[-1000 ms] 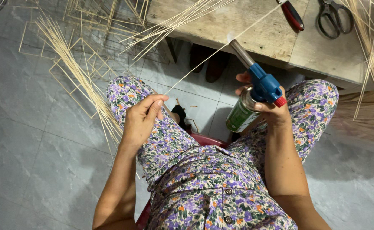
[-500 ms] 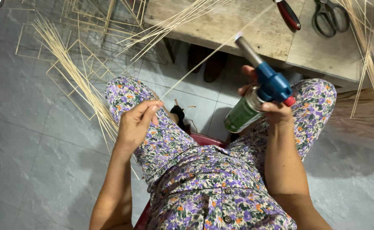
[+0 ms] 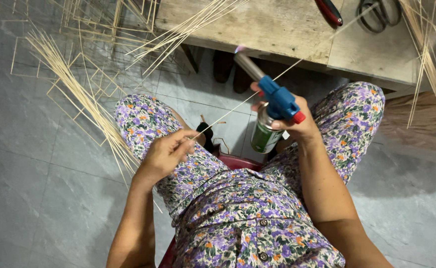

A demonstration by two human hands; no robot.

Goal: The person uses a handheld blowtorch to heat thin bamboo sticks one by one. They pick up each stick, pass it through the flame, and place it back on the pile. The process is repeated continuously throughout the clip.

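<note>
Grey floor tiles (image 3: 39,198) fill the left and near parts of the view, and a worn wooden workbench (image 3: 277,25) runs along the far edge. The left hand (image 3: 166,154) rests on the left thigh with its fingers curled in, pinching the near end of a thin bamboo strip (image 3: 257,89) between thumb and fingertips. The strip rises away to the far right, crossing in front of the torch and running on over the bench edge. The right hand (image 3: 292,124) is raised above the right knee, closed around the neck of a gas torch (image 3: 272,97): a green canister below, a blue head with a red knob, and a metal nozzle tilted toward the far left. A faint glow shows at the nozzle tip; whether the flame touches the strip cannot be told. A loose bundle of bamboo strips (image 3: 79,94) fans across the floor on the left, beside thin-stick frames (image 3: 94,30). More strips lie on the bench. A red-handled tool (image 3: 329,11) and scissors (image 3: 377,15) are cut off by the far edge. The red seat (image 3: 233,161) is mostly hidden under the flowered clothing.
</note>
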